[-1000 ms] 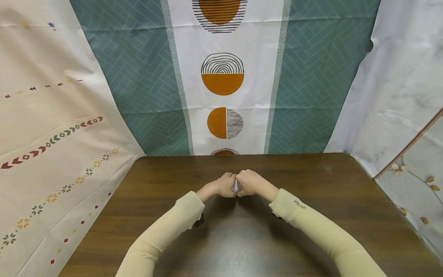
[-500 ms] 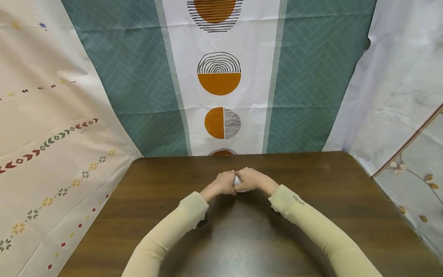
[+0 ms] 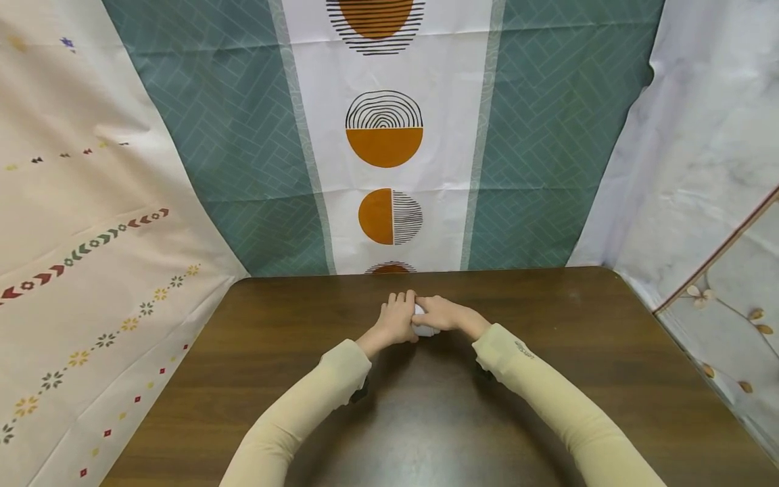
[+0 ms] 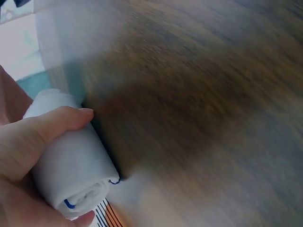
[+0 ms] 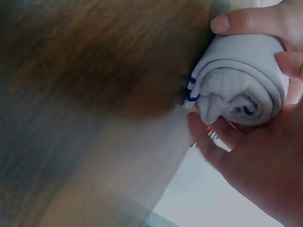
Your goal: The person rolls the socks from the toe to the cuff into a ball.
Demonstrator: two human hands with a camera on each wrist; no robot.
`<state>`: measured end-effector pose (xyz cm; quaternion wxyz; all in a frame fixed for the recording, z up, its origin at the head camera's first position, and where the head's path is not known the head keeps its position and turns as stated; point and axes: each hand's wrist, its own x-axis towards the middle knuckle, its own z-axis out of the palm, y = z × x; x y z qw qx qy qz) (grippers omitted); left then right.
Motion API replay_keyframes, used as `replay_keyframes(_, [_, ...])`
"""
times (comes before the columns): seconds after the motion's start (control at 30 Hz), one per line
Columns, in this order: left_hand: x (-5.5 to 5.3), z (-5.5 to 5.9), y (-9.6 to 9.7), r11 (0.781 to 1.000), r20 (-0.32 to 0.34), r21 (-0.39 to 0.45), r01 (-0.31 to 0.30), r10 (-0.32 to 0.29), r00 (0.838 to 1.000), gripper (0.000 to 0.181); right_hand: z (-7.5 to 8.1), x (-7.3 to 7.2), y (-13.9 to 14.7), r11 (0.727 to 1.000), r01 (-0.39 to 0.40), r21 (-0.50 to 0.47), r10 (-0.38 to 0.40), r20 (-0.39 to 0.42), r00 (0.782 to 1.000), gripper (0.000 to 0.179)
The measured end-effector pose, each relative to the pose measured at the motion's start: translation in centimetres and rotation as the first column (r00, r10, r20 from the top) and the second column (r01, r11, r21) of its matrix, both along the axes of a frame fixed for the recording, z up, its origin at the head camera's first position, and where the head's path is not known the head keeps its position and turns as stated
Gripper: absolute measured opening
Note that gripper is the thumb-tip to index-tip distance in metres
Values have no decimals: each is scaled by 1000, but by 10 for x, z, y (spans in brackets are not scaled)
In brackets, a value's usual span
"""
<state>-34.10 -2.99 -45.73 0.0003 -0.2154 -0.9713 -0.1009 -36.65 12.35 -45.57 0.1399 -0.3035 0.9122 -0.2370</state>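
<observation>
A rolled-up white cloth (image 3: 425,330) with blue edging lies between both hands just above the tabletop. Its spiral end shows in the left wrist view, where the roll (image 4: 75,161) has a thumb across it and fingers beneath. My left hand (image 3: 397,319) grips the left part, its fingers reaching forward over the roll in the head view. My right hand (image 3: 447,314) holds the other side. In the right wrist view, fingers and palm of the right hand (image 5: 279,175) curve under the coiled cloth (image 5: 251,85). The two hands almost meet and partly hide the roll.
The dark brown wooden table (image 3: 292,304) stretches out around the hands. A green and white patterned cloth (image 3: 262,135) hangs behind its far edge. A cream cloth (image 3: 79,203) hangs at the left, a marbled floral one (image 3: 706,169) at the right.
The left hand's fingers have spread forward over the roll from a tighter grip. More of the white cloth shows between the hands now. The head view has shifted slightly.
</observation>
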Motion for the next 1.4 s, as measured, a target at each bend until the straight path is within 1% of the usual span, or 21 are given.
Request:
replay_keyframes(0.07, [-1, -3, -2, 1000, -34, 11, 1, -1, 999, 81, -2, -2, 1, 998, 28, -48, -26, 41, 999, 54])
replay_keyframes(0.13, [-1, -5, -4, 1000, -72, -2, 11, -12, 997, 78, -6, -4, 2, 992, 60, -110, -49, 97, 994, 48])
replay_keyframes(0.23, [0, -6, -6, 994, -152, -95, 47, -61, 986, 71, -10, -5, 4, 978, 102, -183, -68, 183, 981, 43])
replay_keyframes(0.37, [-1, -8, -7, 974, -240, -210, 87, -138, 961, 64, -11, -4, 6, 966, 90, -241, -34, 227, 973, 40])
replay_keyframes(0.4, [-2, -9, -7, 970, -254, -226, 93, -151, 955, 64, -10, -4, 7, 965, 82, -249, -23, 229, 973, 39])
replay_keyframes(0.47, [-4, -11, -6, 968, -263, -231, 99, -160, 951, 65, -10, -3, 9, 961, 77, -265, -11, 245, 970, 38])
replay_keyframes(0.5, [-5, -11, -6, 970, -262, -221, 98, -156, 952, 66, -11, -2, 10, 959, 79, -274, -7, 255, 967, 37])
replay_keyframes(0.6, [-8, -13, -7, 983, -220, -167, 82, -118, 968, 71, -13, 0, 13, 947, 89, -309, 6, 294, 956, 39])
replay_keyframes(0.73, [-11, -14, -11, 997, -130, -54, 54, -61, 990, 75, -18, 0, 15, 930, 103, -353, 13, 312, 950, 46])
replay_keyframes(0.83, [-11, -14, -13, 996, -44, 87, 34, -30, 999, 74, -19, 1, 16, 915, 136, -381, -7, 322, 947, 49])
replay_keyframes(0.9, [-10, -12, -14, 980, 20, 200, 4, -8, 1000, 73, -18, 2, 16, 892, 171, -418, -20, 342, 940, 49])
replay_keyframes(0.97, [-8, -10, -15, 949, 84, 310, -48, 23, 996, 72, -16, 5, 17, 857, 214, -469, -33, 365, 930, 49])
replay_keyframes(1.0, [-7, -9, -15, 928, 116, 363, -79, 39, 992, 71, -15, 6, 17, 831, 232, -505, -28, 378, 925, 49])
replay_keyframes(1.07, [-6, -6, -17, 875, 190, 460, -151, 69, 979, 69, -11, 9, 17, 775, 255, -578, -11, 391, 920, 50])
replay_keyframes(1.1, [-5, -4, -17, 843, 227, 505, -187, 80, 971, 68, -9, 11, 17, 744, 263, -614, 4, 398, 917, 50])
replay_keyframes(1.13, [-4, -2, -18, 803, 265, 554, -220, 81, 961, 67, -6, 12, 17, 715, 267, -646, 18, 399, 917, 51])
replay_keyframes(1.2, [-3, 1, -20, 707, 352, 647, -286, 55, 934, 64, -3, 15, 17, 652, 273, -708, 58, 406, 912, 52])
replay_keyframes(1.3, [0, 4, -22, 559, 472, 736, -381, -22, 881, 62, -1, 19, 16, 576, 283, -767, 106, 413, 905, 51])
replay_keyframes(1.33, [1, 4, -22, 513, 505, 754, -410, -54, 862, 61, -1, 20, 16, 560, 282, -779, 113, 409, 906, 50])
replay_keyframes(1.37, [2, 4, -23, 474, 531, 767, -433, -89, 843, 61, -2, 21, 16, 556, 279, -783, 108, 401, 910, 49])
replay_keyframes(1.4, [7, 8, -23, 447, 554, 772, -452, -126, 823, 61, -3, 23, 15, 558, 272, -784, 99, 389, 916, 48])
